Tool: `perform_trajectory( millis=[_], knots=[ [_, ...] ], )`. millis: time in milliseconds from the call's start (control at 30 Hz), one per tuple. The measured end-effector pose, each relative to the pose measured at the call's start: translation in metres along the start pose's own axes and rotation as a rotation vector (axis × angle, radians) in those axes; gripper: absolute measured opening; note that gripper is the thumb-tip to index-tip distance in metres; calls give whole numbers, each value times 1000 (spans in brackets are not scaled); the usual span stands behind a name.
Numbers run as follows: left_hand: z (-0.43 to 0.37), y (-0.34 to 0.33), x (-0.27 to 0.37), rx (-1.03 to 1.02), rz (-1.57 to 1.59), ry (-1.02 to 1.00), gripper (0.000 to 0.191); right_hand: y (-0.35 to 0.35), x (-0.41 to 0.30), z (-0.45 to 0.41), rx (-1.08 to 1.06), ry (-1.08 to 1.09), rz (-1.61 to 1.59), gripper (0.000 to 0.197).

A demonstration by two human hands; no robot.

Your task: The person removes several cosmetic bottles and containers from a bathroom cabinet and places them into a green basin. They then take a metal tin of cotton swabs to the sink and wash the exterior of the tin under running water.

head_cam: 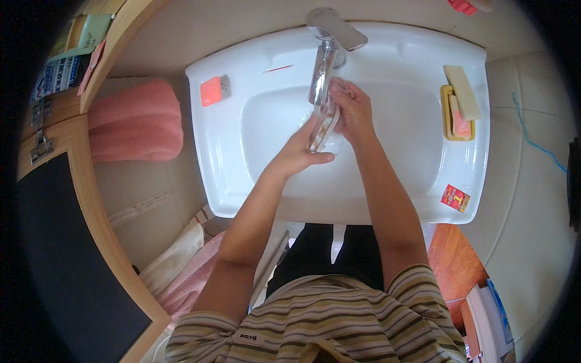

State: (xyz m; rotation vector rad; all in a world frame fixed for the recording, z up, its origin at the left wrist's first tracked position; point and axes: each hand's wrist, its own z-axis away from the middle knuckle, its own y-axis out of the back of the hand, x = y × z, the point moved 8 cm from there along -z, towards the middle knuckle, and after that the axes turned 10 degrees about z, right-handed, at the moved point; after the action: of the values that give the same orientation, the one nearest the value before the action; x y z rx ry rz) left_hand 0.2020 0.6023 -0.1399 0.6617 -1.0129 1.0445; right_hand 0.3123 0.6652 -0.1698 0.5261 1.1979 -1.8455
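Below the spout of the chrome faucet (322, 72), a clear, shallow box-like object (325, 129) is held tilted over the basin of the white ceramic sink (399, 181). My left hand (299, 149) grips its lower left side, the thumb pointing right beneath its lower end. My right hand (353, 106) is at its upper right side, fingers curled near the spout. Water shows in the basin around the object. What exactly the object is, and whether something lies inside it, I cannot tell.
On the sink's left rim are a coral-coloured square item (211, 91) and a red-tipped swab (279, 69). The right rim holds a yellow soap dish (445, 113) with soap pieces, and a red packet (455, 198). A pink towel (136, 120) and an open wood-framed cabinet door (102, 195) are at left.
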Motion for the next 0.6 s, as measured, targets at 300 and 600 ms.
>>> perform_trajectory(
  millis=[300, 600],
  knots=[
    [-17, 0, -13, 50, 442, 69, 80, -14, 14, 13, -57, 278, 549, 28],
    [-1, 5, -9, 256, 85, -67, 69, -12, 27, 8, -151, -26, 65, 29]
  ],
)
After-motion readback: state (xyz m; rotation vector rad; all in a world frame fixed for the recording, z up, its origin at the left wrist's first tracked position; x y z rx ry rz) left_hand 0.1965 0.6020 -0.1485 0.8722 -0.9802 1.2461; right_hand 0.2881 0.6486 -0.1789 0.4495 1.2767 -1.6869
